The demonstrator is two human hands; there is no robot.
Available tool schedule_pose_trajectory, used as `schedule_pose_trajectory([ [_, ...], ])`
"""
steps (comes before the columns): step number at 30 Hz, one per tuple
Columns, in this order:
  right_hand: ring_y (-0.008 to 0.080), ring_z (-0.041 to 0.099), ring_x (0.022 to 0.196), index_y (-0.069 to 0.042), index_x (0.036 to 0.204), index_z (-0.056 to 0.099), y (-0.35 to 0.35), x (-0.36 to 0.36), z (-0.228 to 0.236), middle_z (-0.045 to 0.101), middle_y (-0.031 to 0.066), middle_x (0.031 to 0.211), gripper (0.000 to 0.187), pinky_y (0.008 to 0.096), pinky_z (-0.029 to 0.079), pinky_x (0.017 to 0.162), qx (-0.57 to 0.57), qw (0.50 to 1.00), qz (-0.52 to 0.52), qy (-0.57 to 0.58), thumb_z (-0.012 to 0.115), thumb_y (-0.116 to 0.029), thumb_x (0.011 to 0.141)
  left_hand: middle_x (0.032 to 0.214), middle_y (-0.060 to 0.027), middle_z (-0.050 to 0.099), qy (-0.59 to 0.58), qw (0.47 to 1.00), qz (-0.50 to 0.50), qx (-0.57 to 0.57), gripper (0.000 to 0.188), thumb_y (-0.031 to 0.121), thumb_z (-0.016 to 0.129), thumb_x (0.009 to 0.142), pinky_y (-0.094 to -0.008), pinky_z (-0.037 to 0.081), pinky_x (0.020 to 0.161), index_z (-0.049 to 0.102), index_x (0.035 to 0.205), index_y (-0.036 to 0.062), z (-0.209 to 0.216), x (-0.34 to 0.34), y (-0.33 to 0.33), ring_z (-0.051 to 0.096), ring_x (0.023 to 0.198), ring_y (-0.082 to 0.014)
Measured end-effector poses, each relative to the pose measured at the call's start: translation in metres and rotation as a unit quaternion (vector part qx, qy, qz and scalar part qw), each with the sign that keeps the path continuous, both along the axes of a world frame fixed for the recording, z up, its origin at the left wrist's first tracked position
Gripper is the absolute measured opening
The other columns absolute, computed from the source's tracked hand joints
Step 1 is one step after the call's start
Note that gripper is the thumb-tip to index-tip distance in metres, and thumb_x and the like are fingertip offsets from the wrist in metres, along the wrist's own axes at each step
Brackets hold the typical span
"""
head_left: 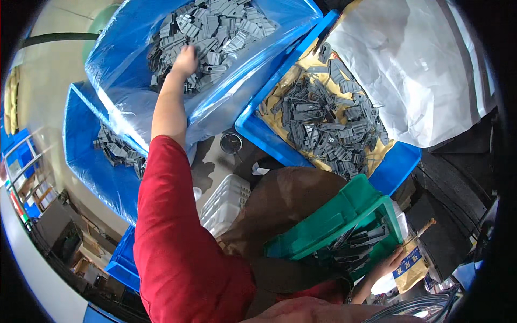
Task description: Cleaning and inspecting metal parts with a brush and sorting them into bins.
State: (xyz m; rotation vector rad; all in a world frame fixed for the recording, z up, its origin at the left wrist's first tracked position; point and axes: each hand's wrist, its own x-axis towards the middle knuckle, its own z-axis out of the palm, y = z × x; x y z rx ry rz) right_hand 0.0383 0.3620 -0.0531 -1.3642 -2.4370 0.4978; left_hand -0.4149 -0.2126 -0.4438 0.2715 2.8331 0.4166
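My left hand (186,62), at the end of a red sleeve, reaches into a large blue bin lined with clear plastic. Its fingers look curled in against a heap of grey plastic parts (231,27). What they hold, if anything, is hidden. At the lower right, my right hand (395,261) grips the end of a green plastic bin (318,229), which sits tilted close to my body. Several dark grey plastic parts (361,243) lie inside the green bin.
A blue tray (398,161) to the right holds dark plastic parts on brown paper, partly under a white sheet (404,70). Another lined blue bin (81,156) stands left. A white plastic basket (226,202) is below. Cables (420,307) and a gold packet (412,272) lie lower right.
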Motion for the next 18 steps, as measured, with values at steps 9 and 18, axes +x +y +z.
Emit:
schedule_pose_trajectory([
  [9,0.0200,0.052,0.078,0.003,0.106,0.054,0.005,0.001,0.001,0.059,0.0136,0.092,0.036,0.0310,0.046,0.070,0.063,0.997,0.008,-0.033,0.043,-0.030,0.097,0.110,-0.0249,0.056,-0.115,0.981,0.151,-0.050,0.063,0.031,0.071,0.075,-0.0448,0.045,0.088,0.036,0.117,-0.0004,0.019,-0.006,0.047,0.056,0.104,-0.0380],
  [18,0.0193,0.051,0.081,0.006,0.108,0.053,0.024,0.014,-0.001,0.059,0.0141,0.095,0.037,0.0308,0.045,0.073,0.033,0.999,-0.007,-0.042,0.043,-0.028,0.097,0.104,-0.0070,0.060,-0.137,0.888,0.127,0.419,0.049,-0.014,0.049,0.069,-0.0278,0.045,0.086,0.055,0.113,0.0062,0.056,-0.005,0.051,0.058,0.097,-0.0207],
])
